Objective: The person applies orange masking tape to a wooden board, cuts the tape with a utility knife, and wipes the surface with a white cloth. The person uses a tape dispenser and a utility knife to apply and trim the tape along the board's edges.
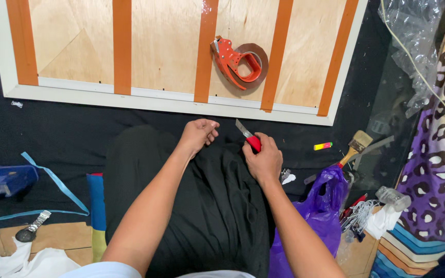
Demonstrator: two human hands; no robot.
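Note:
My right hand (263, 157) grips a red utility knife (248, 136) with its blade pointing up and left. My left hand (198, 134) hovers just to the left of it, fingers loosely curled with nothing in them. Both hands are above my black-clothed lap. In front of them lies a wooden panel (166, 46) in a white frame (145, 99), with several strips of brown tape (122, 46) running across it. A red tape dispenser (235, 62) with a brown roll rests on the panel.
A black cloth (52, 134) covers the floor. A paintbrush (354, 146), a purple plastic bag (318, 216) and small tools lie to the right. A wristwatch (33, 226), blue straps and a white rag lie at the lower left. A leopard-print fabric (439, 170) lies at far right.

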